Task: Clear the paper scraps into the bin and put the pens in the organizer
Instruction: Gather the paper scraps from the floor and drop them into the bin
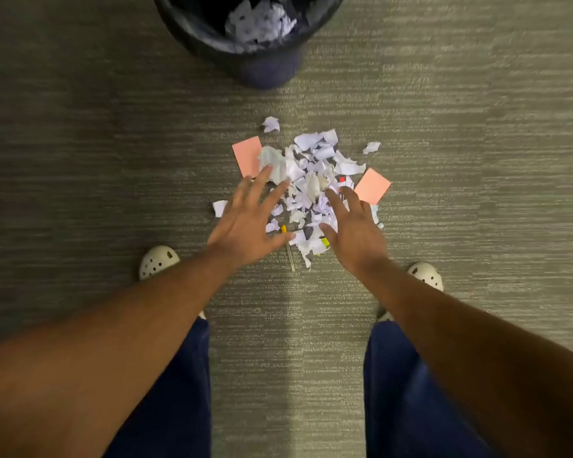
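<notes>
You stand on grey carpet (477, 110), feet apart in pale perforated clogs (158, 261), dark blue trousers below. At the top edge sits the black bin (192, 38), lined with a bag and already holding white paper. Between your feet and the bin lies the heap of paper scraps (311, 173), with a pink sticky note (247, 155) at its left edge and another pink note (372, 186) at its right. Your left hand (245, 223) spreads wide, fingers splayed over the heap's left side, gripping nothing. Your right hand (353, 229) is likewise spread over the right side. A yellow-tipped clear pen (288, 249) pokes out of the heap's near edge, between your hands; a red and black item (342, 185), too buried to identify, shows by your right fingertips.
</notes>
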Tool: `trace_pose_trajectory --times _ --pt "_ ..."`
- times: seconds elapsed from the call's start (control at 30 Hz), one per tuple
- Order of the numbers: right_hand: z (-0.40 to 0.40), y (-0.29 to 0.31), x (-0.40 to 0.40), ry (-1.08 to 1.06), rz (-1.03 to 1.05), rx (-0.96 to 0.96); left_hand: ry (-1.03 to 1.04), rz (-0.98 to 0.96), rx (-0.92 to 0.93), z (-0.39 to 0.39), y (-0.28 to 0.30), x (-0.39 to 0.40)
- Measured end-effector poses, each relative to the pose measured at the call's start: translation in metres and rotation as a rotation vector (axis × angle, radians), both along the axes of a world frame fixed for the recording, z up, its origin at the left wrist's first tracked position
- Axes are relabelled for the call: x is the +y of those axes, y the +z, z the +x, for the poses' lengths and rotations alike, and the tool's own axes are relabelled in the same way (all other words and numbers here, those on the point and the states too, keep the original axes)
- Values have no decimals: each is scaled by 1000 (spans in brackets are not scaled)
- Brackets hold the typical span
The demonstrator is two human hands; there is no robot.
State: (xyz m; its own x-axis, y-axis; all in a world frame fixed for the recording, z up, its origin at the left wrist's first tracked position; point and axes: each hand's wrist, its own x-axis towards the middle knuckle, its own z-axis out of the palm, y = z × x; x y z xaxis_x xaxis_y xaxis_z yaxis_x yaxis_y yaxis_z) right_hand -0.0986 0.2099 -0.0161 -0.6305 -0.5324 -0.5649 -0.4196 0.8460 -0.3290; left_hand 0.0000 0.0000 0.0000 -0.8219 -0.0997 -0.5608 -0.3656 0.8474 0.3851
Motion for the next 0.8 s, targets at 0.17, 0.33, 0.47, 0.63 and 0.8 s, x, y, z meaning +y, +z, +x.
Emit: trace_pose_trajectory --times 0.17,0.33,0.47,0.63,0.8 --pt "-22 -81 -9 -93 62 -44 28 -10 -26 -35 -82 -14" --pt "-43 -133 -26 40 51 -83 36 14 -25 -66 -138 -16" --pt "-42 -150 -41 236 116 -93 -38 2 -124 -77 -163 -15" --pt "-46 -165 -43 266 143 4 13 6 -111 -85 -166 -16" --pt "-58 -166 -41 116 32 -10 195 -36 -91 -98 -161 -18"
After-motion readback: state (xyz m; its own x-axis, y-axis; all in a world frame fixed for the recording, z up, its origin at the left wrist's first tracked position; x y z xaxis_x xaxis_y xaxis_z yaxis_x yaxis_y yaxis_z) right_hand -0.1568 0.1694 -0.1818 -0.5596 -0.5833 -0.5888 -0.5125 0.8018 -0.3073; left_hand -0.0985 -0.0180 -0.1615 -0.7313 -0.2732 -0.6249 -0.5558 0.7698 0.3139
